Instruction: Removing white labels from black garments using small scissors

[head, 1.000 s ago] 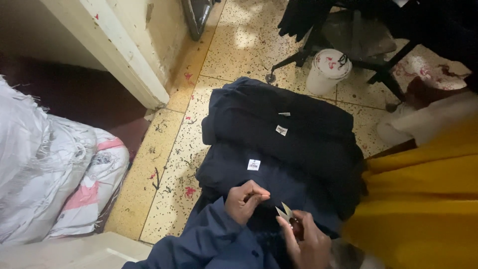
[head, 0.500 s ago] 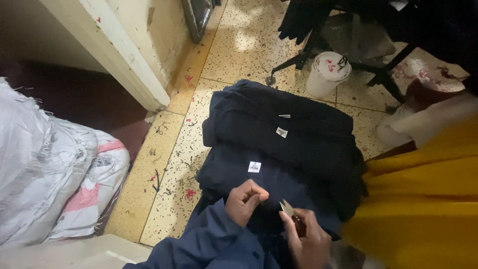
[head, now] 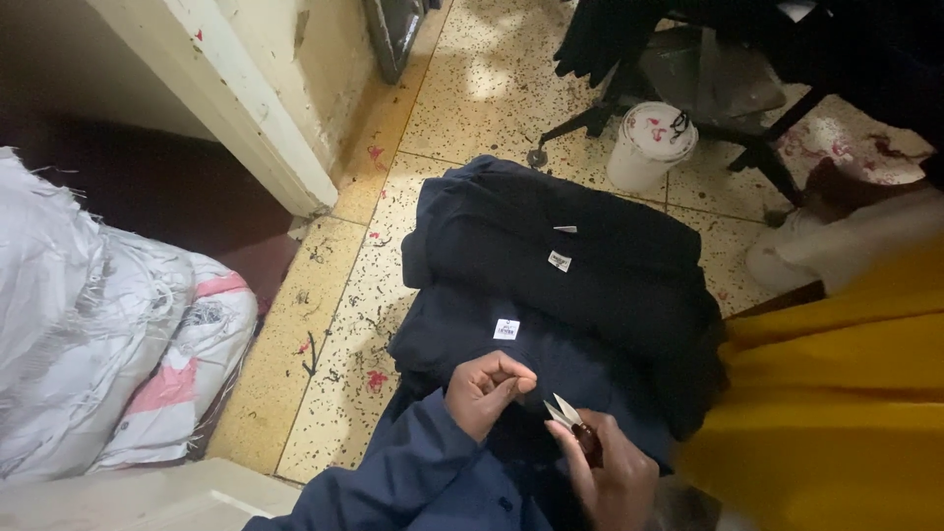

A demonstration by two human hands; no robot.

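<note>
left hand point(head: 484, 388) pinched on navy garment point(head: 462, 472) in lap; right hand point(head: 615, 472) grips open thread snips point(head: 570, 423). risk: blade tips near fingers, may nick cloth or skin.

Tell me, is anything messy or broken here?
Yes. Red splashes stain the speckled floor and the white bucket, and the wall's paint is chipped. The dark folded garments lie on the floor.

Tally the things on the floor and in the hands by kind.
Folded dark navy garments with white labels: 2
White plastic bucket with red splashes: 1
Small metal thread snips in the right hand: 1
White woven sacks: 2
Total: 6
</note>
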